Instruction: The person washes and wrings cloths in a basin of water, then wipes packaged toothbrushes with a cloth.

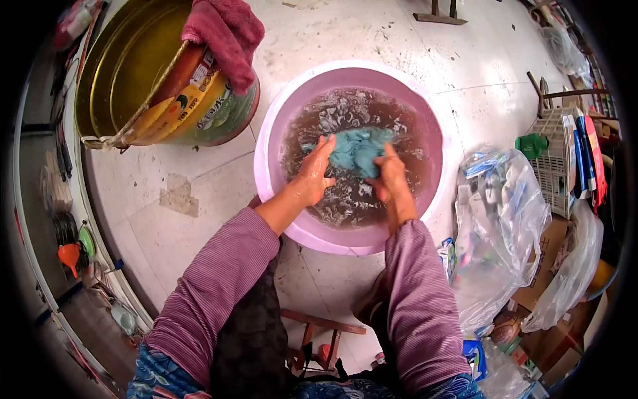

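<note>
A teal cloth [359,151] lies bunched in murky, sudsy water inside a pink basin [272,166] on the floor. My left hand [314,171] is at the cloth's left side, thumb and fingers apart, its fingertips against the cloth. On the other side, my right hand [391,176] is slightly blurred, with its fingers at the cloth's right edge and the thumb side turned inward. Both hands are above the water's surface, and the cloth sits between them.
A large metal bucket [226,116] with a red towel [229,40] over its rim stands upper left. Right of the basin are a clear plastic bag [495,226] and a white wire basket [551,143]. A wooden stool [322,322] is below, between my legs.
</note>
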Tool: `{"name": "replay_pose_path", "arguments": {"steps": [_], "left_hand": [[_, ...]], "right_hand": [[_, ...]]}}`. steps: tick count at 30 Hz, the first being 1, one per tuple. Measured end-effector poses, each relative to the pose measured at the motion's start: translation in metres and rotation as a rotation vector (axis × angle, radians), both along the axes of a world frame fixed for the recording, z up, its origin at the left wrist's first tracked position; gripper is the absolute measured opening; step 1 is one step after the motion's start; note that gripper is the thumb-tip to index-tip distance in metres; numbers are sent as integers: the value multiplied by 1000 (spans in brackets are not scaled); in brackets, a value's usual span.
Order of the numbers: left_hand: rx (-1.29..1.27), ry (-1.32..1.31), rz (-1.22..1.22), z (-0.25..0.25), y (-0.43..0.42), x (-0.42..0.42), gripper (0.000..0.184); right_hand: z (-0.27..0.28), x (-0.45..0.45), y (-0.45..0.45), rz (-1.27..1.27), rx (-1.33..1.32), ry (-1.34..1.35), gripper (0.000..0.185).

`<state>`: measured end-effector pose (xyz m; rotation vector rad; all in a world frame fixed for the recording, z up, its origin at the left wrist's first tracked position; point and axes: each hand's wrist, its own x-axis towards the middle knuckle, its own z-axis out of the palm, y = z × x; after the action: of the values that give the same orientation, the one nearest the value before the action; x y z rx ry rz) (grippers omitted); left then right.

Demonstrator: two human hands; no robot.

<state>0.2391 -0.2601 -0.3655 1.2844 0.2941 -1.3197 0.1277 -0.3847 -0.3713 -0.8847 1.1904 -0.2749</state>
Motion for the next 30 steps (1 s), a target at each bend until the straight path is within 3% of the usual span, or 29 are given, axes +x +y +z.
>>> {"name": "replay_pose_path", "arguments": {"steps": [3, 5, 7, 9, 10, 11, 12, 15, 16, 20, 24, 27, 29, 30], "left_hand": [[-150, 137, 96, 14, -4, 5, 90], [-246, 183, 141, 0, -2, 15, 92], [-378, 321, 128, 24, -3, 25, 74], [-245, 243, 235, 43, -6, 20, 71], [-294, 198, 125, 43, -4, 21, 72], [-344, 152, 13, 43, -4, 20, 74], [-376, 239, 50, 56, -3, 18, 65], [-385, 142, 17, 64, -8, 13, 60], [-408, 31, 16, 57, -9, 11, 47], [-318, 198, 52, 57, -8, 9, 38], [-451, 135, 155, 64, -17, 3, 26], [-258, 33, 312, 89, -28, -11, 17], [-147, 41, 231, 91, -23, -12, 24], [-198, 8, 188, 91, -19, -21, 26]], "right_hand": [[28, 26, 37, 31, 152, -237, 48], [61, 37, 65, 55, 101, -272, 44], [79, 35, 85, 256, -457, -117, 32], [96, 33, 104, 260, -627, -90, 20], [98, 34, 109, 260, -626, -88, 20], [99, 35, 113, 228, -788, -61, 15], [101, 35, 114, 193, -951, -33, 13], [107, 36, 108, 217, -1111, 38, 15], [104, 39, 106, 170, -1157, 13, 18], [104, 51, 84, 151, -1396, 96, 25], [97, 53, 57, 101, -1411, 185, 26], [85, 45, 48, 105, -1427, 240, 26], [83, 39, 35, 60, -1326, 204, 25], [71, 28, 17, 91, -1128, 299, 24]]}}
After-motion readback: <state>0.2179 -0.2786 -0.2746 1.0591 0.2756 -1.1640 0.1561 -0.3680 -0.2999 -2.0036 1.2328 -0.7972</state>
